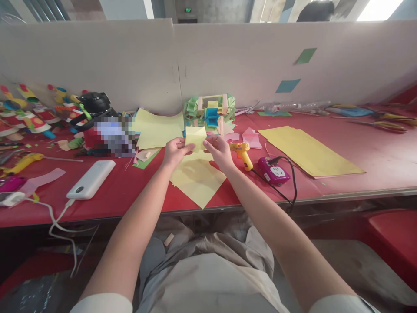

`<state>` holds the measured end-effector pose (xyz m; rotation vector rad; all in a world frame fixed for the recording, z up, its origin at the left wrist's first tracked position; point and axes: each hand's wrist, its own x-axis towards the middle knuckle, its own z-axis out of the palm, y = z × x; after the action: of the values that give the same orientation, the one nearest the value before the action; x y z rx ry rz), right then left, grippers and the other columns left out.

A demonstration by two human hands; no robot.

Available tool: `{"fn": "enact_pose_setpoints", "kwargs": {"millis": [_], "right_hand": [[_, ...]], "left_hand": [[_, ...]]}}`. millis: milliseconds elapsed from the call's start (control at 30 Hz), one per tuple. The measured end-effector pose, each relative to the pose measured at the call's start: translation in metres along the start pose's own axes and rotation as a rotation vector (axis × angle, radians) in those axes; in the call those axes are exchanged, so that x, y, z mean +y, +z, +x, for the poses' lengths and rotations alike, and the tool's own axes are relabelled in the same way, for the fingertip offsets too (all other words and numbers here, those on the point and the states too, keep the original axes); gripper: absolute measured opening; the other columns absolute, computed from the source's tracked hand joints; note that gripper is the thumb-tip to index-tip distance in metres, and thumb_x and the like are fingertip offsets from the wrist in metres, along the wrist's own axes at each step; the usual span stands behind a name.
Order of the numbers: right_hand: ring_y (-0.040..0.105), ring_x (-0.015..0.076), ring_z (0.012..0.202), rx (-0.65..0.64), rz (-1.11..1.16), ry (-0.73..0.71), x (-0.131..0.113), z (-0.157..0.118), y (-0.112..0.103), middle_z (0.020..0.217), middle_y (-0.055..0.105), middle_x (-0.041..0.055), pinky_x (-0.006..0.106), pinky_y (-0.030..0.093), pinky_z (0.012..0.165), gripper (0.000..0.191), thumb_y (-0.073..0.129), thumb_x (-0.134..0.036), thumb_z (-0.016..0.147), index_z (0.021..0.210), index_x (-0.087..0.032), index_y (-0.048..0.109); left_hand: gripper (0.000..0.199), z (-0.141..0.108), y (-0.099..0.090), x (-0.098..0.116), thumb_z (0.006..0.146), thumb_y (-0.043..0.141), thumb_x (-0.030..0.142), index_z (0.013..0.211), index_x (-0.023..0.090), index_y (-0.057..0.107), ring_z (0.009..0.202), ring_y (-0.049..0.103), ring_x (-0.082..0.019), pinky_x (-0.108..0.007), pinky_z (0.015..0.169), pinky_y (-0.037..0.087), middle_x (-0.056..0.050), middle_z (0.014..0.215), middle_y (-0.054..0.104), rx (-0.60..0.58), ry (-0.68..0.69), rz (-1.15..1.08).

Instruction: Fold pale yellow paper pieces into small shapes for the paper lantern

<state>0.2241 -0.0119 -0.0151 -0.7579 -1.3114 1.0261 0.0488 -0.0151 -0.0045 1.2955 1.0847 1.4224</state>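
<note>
1. While the left hand point(177, 152) and right hand point(220, 151), nearly closed, pinch a small creased pale-yellow paper piece point(195, 135) from opposite sides above the flat red tabletop point(130, 176), uneven pulling could tear it.
2. Beneath lies a larger pale-yellow paper sheet point(199, 180), one corner near the tabletop's edge; an accidental brush could drag it off.
3. Just beside the right hand sits a yellow plastic glue gun point(243, 153); if hot, it could burn.

1. Light: bright white patch point(379, 9), upper right, blown out.
2. Glare: pale sheen, red tabletop point(387, 152), right side.
3. Shadow: dark beneath tabletop.
4. Distortion: wide-angle stretch, edges.
5. Pixelated block point(114, 135), left.
</note>
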Motion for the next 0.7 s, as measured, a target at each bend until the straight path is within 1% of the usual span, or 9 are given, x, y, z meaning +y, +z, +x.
{"fn": "enact_pose_setpoints", "kwargs": {"millis": [167,333,533,700], "right_hand": [[0.06,0.0134,0.075,-0.001,-0.02,-0.003,0.002,0.0,-0.001,0.079,0.058,-0.0023,0.028,0.057,0.066,0.043,0.079,-0.05,0.068,0.094,-0.025,0.055],[0.062,0.0144,0.077,0.0,-0.037,0.0,0.002,0.0,-0.001,0.086,0.06,-0.0004,0.03,0.056,0.066,0.043,0.078,-0.045,0.069,0.098,-0.025,0.054],[0.062,0.015,0.079,-0.022,-0.078,-0.018,0.006,0.001,-0.002,0.09,0.062,0.0014,0.03,0.054,0.067,0.043,0.077,-0.046,0.07,0.101,-0.026,0.054],[0.061,0.0159,0.083,-0.05,-0.179,-0.033,0.011,0.003,-0.005,0.101,0.061,0.0042,0.033,0.054,0.074,0.042,0.074,-0.048,0.072,0.103,-0.025,0.057]], "left_hand": [[0.043,0.0,0.0,-0.001,0.056,0.088,0.037,0.084,0.014,0.065,0.074,0.07,-0.019,-0.032,0.072,0.058,-0.008,0.081,0.075,-0.019,0.018,0.023],[0.042,0.0,0.0,-0.001,0.057,0.087,0.038,0.083,0.015,0.064,0.074,0.069,-0.018,-0.031,0.071,0.057,-0.007,0.08,0.075,-0.027,0.034,0.064],[0.039,0.001,-0.002,-0.004,0.058,0.086,0.039,0.081,0.015,0.065,0.069,0.067,-0.018,-0.031,0.069,0.055,-0.006,0.077,0.074,-0.04,0.07,0.104],[0.037,0.002,-0.003,-0.005,0.06,0.085,0.04,0.08,0.016,0.065,0.066,0.066,-0.017,-0.031,0.068,0.054,-0.006,0.076,0.074,-0.055,0.064,0.153]]}}
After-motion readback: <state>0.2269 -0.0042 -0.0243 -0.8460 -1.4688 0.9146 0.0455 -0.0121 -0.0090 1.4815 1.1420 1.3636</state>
